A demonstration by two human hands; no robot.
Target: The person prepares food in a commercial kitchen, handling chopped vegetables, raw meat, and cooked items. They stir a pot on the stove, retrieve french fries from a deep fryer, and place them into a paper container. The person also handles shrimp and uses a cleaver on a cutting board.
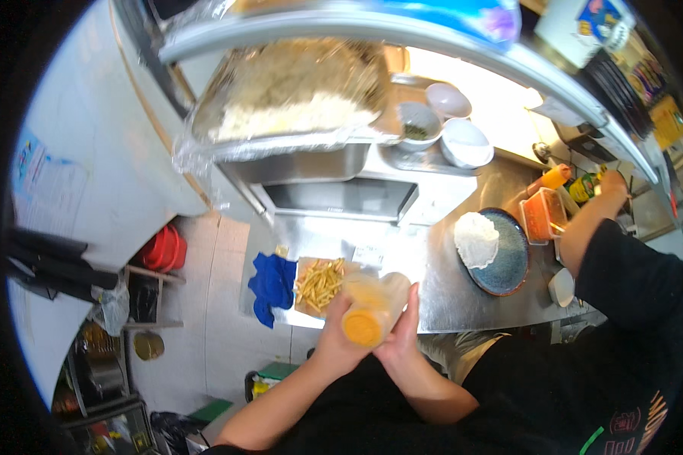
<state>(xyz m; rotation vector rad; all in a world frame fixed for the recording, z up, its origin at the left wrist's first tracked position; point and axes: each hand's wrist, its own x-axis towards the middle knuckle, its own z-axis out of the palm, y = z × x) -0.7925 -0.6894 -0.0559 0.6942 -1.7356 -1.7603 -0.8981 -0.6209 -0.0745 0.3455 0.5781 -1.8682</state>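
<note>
Both of my hands are wrapped around a translucent plastic bottle [365,324] with orange-yellow contents. My left hand [340,336] grips its left side, and my right hand [403,333] supports the right side with the fingers extended. The bottle is tilted, and its far end is blurred. Just beyond my left hand, French fries [319,282] lie on brown paper, partly hidden by the bottle. A crumpled blue cloth [274,284] lies left of the fries, and a white paper slip [368,255] bearing writing lies behind the bottle.
On the steel counter [432,296] at right, a dark blue plate [503,256] holds a white, irregular flat piece [476,240]. A co-worker's arm [592,222] reaches past a container of orange food [544,213]. A microwave [341,199] stands behind, below a film-covered tray [296,91] and several bowls [468,142].
</note>
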